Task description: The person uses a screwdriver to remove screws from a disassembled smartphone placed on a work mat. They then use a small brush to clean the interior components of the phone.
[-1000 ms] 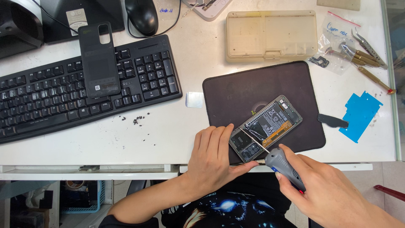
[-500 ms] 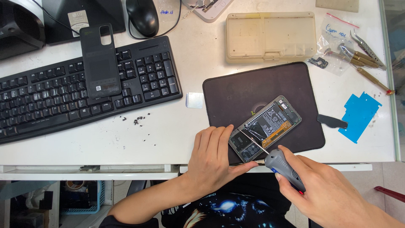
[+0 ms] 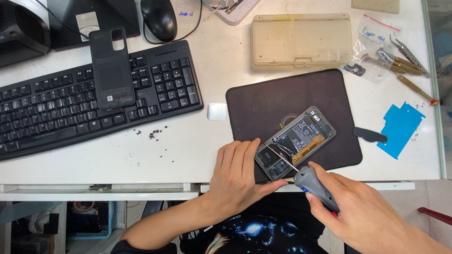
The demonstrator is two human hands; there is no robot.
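Head view is showing a left hand (image 3: 235, 176) pressing flat on the near end of an opened phone (image 3: 295, 142), steadying it on a dark mat (image 3: 263, 106) at the table's (image 3: 188, 146) front edge. Right hand (image 3: 362, 211) fingers are wrapping a grey screwdriver (image 3: 316, 188), its tip angling into the phone.

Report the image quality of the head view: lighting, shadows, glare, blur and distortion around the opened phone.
Head view: bright, even overhead light on the white desk; soft, faint shadows under the left hand and right hand; mild sheen on the opened phone and the screwdriver; focus sharp on the dark mat and keyboard; desk edges bow slightly near the frame's borders.
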